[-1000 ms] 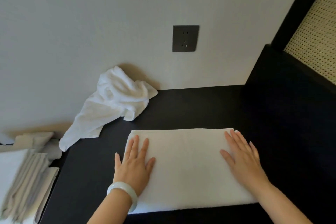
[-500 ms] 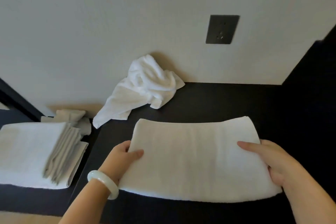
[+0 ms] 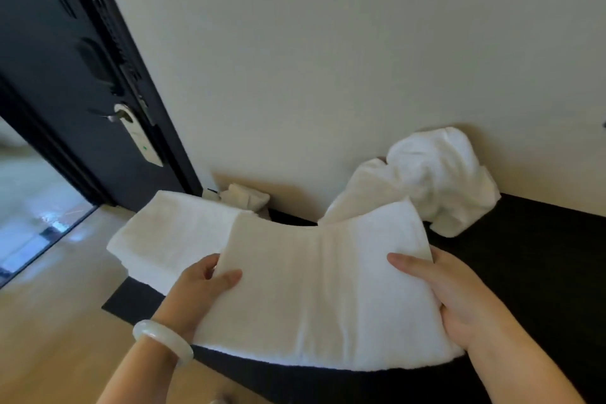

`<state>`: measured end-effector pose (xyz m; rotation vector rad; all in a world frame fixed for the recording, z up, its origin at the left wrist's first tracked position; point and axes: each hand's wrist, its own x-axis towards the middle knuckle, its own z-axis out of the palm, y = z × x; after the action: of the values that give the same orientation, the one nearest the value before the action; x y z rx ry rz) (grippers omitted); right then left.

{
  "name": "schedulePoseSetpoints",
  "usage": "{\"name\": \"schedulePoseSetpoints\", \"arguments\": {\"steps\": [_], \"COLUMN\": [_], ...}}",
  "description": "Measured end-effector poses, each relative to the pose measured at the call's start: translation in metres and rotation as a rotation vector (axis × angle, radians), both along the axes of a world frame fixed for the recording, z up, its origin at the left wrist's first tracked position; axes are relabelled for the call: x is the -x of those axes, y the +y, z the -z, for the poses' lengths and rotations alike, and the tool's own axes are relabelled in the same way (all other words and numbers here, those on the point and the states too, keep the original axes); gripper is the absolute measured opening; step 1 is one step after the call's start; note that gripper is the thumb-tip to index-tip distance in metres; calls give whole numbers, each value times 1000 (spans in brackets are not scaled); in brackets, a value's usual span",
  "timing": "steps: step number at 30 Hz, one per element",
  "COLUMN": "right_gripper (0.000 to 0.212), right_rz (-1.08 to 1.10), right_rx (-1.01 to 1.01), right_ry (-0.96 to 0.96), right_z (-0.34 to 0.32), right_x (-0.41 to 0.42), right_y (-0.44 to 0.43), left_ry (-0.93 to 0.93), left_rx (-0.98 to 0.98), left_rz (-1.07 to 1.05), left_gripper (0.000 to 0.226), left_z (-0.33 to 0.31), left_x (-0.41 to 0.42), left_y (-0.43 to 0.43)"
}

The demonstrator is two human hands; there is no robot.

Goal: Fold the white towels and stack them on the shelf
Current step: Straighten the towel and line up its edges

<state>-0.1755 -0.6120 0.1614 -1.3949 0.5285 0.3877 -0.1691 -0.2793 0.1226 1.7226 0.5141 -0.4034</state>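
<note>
Above the black surface (image 3: 524, 256), my left hand (image 3: 203, 285) and right hand (image 3: 459, 298) grip the ends of the folded white towel (image 3: 321, 289); keep it level (it sags) and square it onto the white folded stack (image 3: 170, 233).

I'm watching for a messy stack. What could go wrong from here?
1. The folded towel is held only at its two ends, by the left hand and right hand, and it bows in the middle. The fold may slip open.
2. The stack lies close to the edge of the shelf, so a towel set down off-centre might overhang or slide off.
</note>
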Motion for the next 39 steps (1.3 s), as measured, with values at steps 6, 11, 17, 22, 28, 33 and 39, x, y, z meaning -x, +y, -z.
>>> {"name": "schedulePoseSetpoints", "arguments": {"steps": [6,11,17,22,28,33,39], "right_gripper": [55,49,71,68,45,25,23], "right_rz": [-69,20,138,220,231,265,252], "right_rx": [-6,-32,28,140,253,437,542], "right_ry": [95,110,1,87,179,26,119], "right_z": [43,89,125,192,244,245,276], "right_x": [-56,-98,-148,-171,-172,-173,-154], "right_y": [166,275,336,346,341,338,338], "left_ry": [57,106,94,163,163,56,137], "left_rx": [-39,-143,-221,-414,-548,-528,-376], "left_rz": [-23,18,221,317,268,207,165], "left_gripper": [22,34,25,43,35,22,20], "left_z": [26,42,39,111,193,187,196], "left_x": [-41,-107,-216,-275,-285,-280,-252], "left_y": [170,283,362,376,380,396,393]}}
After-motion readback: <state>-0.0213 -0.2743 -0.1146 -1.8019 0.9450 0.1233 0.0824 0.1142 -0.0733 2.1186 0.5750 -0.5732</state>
